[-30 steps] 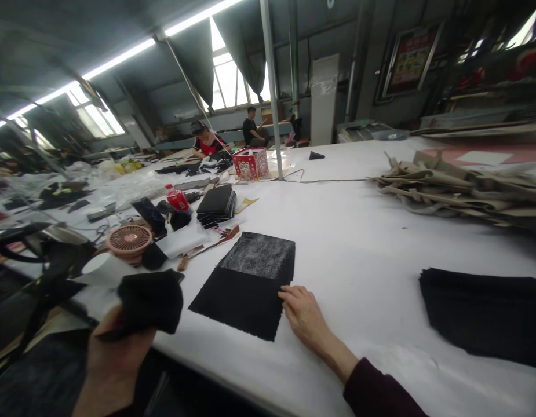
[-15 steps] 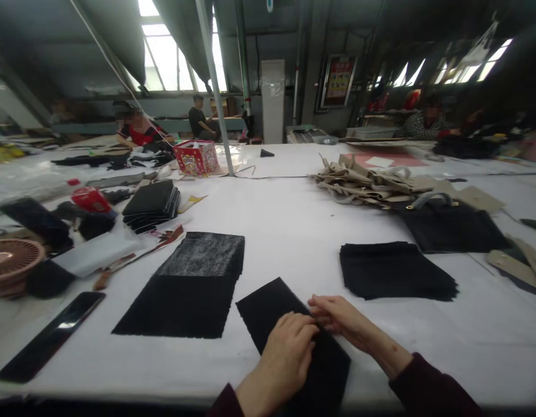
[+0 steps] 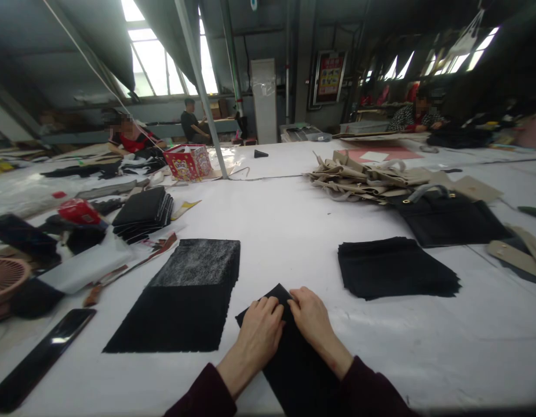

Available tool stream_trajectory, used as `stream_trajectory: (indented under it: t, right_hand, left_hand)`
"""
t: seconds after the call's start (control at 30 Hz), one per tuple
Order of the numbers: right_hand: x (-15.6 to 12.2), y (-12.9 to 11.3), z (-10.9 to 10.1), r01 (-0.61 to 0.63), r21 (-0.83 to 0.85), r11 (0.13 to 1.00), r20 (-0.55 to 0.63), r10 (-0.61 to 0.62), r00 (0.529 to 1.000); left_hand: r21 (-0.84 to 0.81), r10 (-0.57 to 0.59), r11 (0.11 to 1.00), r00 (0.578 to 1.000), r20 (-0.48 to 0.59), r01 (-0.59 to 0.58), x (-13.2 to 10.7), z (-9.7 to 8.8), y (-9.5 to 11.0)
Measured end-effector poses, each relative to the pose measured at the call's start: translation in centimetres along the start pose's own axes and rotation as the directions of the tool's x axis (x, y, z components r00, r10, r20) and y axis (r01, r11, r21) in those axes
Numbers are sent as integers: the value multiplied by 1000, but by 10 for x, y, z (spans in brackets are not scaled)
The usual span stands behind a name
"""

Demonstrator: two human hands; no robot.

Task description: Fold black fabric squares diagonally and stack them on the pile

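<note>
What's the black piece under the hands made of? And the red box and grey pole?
The black piece looks like matte fabric or leather: flat, hardly shiny; I can't tell which. The red box is probably printed cardboard: flat sides, pictures. The grey pole seems to be metal, maybe painted: thin, straight, smooth.

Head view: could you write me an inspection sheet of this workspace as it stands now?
Surface: white tabletop.
Job's things: black piece under both hands; left black stack, far part grey-speckled; right black stack.
Clutter: glossy dark slab, fan, red patterned box, beige pile.
Hands: left hand and right hand touch the black piece.
Cables: pale cord slants at upper left; purpose unclear.
Surroundings: slanted pole, windows, co-workers beyond.
</note>
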State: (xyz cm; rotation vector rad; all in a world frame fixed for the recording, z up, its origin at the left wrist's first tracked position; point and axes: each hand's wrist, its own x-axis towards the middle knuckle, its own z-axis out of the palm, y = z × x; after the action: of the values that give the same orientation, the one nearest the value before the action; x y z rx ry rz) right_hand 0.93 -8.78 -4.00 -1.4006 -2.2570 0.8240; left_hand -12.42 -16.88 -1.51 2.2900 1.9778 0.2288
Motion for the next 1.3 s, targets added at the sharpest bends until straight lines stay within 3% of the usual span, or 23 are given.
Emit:
stream_trajectory:
  t: [0.2, 0.47, 0.67, 0.97, 1.13, 1.3]
  right_hand:
    - [-4, 1, 24, 62, -180, 982, -199, -98, 975]
    - [17, -4, 22, 96, -140, 985, -159, -118, 980]
    - [16, 5, 24, 109, -50, 993, -145, -116, 983]
    - [0, 7, 47, 217, -246, 945, -338, -293, 894]
    - [-3, 6, 50, 294, -383, 876, -342, -430, 836]
    - [-4, 4, 52, 307, -459, 834, -292, -468, 834]
  left_hand:
    - [8, 45, 999, 998, -34, -44, 12, 5, -15]
    - [17, -8, 1000, 993, -117, 10, 11, 15, -28]
    - [20, 14, 1000, 989, -149, -11, 10, 18, -30]
    - [28, 79, 997, 989, -122, -76, 17, 13, -37]
    - [-18, 52, 998, 989, -138, -55, 16, 17, -40]
    - [-13, 55, 998, 989, -139, -58, 16, 24, -43]
